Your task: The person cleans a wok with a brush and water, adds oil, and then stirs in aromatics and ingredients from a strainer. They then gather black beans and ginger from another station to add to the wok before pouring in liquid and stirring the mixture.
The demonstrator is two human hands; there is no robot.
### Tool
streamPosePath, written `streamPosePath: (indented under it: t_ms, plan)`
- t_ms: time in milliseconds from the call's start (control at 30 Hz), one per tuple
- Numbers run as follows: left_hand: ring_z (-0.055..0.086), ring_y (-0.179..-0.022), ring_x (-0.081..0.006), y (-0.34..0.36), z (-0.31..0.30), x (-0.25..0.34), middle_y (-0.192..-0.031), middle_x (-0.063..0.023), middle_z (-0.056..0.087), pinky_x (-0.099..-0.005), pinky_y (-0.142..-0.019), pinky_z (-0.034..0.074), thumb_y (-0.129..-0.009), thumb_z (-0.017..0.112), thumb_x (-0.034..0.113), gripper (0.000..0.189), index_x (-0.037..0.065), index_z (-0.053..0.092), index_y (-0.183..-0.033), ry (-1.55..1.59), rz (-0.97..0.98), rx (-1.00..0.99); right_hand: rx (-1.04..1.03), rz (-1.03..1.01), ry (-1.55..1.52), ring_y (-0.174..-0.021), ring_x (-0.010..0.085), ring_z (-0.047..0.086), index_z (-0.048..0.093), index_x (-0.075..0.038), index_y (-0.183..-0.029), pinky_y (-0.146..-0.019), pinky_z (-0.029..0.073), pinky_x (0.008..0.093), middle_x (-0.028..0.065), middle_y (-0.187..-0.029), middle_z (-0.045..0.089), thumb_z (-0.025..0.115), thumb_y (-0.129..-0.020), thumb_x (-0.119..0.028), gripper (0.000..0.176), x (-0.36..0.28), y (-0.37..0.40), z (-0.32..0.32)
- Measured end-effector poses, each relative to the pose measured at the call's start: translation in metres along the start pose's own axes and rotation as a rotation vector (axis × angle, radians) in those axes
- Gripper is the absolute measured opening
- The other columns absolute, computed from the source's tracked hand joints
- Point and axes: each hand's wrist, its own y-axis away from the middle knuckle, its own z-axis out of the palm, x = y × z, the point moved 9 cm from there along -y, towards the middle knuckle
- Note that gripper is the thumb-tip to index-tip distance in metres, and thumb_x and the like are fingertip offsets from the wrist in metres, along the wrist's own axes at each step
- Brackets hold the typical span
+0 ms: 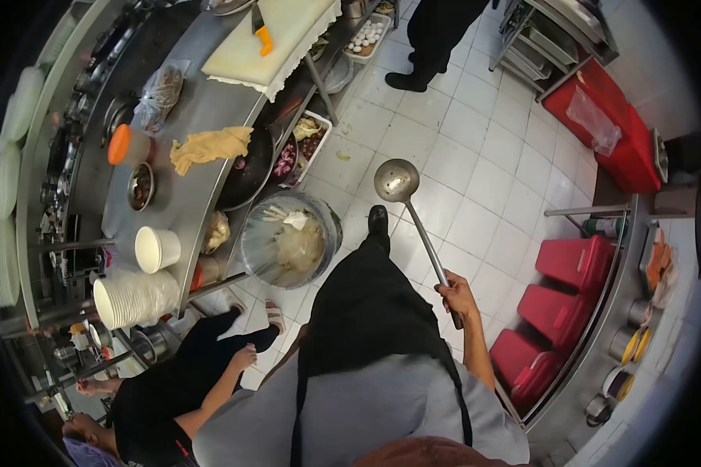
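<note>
My right hand (pixel 458 296) is closed around the handle of a large metal ladle (pixel 422 229). The ladle's round bowl points away from me, above the tiled floor. My left hand is out of view; the forearm on that side is hidden by my body. To the left of my legs stands a bin (pixel 288 240) lined with clear plastic, with pale scraps and cloudy contents inside. A black apron (pixel 366 311) covers my front.
Left, a steel counter (pixel 183 191) bears a yellow cloth (pixel 209 148), a cutting board (pixel 276 39) and stacked white cups (pixel 132 300). A co-worker (pixel 163 389) is at lower left, another person (pixel 444 35) ahead. Red bins (pixel 572 261) stand right.
</note>
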Motion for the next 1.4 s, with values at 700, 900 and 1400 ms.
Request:
streamPosePath:
  t_ms: [700, 900, 1400]
  plan:
    - [0.066, -0.085, -0.0186, -0.349, -0.264, 0.023, -0.108, -0.0063, 0.065, -0.0325, -0.071, 0.053, -0.096, 0.061, 0.031, 0.046, 0.01, 0.055, -0.136, 1.621, -0.865, 0.783, -0.269, 0.059, 0.509, -0.046, 0.0131, 0.056, 0.061, -0.001, -0.133, -0.044, 0.047, 0.0308, 0.0067, -0.062, 0.06, 0.065, -0.081, -0.004, 0.053, -0.164, -0.159, -0.119]
    - [0.067, -0.091, -0.0229, -0.36, -0.175, 0.149, -0.109, -0.0059, 0.066, -0.0399, -0.075, 0.054, -0.096, 0.057, 0.034, 0.039, 0.014, 0.06, -0.129, 1.795, -1.114, 0.956, -0.517, -0.128, 0.807, -0.053, 0.0134, 0.058, 0.068, -0.007, -0.128, -0.048, 0.049, 0.0289, 0.0078, -0.074, 0.068, 0.066, -0.079, -0.006, 0.049, -0.227, -0.213, -0.147]
    - [0.069, -0.092, -0.0166, -0.399, -0.199, 0.305, -0.107, -0.013, 0.074, -0.0312, -0.083, 0.054, -0.098, 0.056, 0.023, 0.036, -0.002, 0.068, -0.122, 1.328, -1.087, 0.89, -0.878, -0.469, 1.028, -0.079, 0.0388, 0.068, 0.072, -0.005, -0.109, -0.073, 0.053, 0.0463, 0.0245, -0.085, 0.069, 0.063, -0.069, -0.014, 0.041, -0.25, -0.237, -0.095]
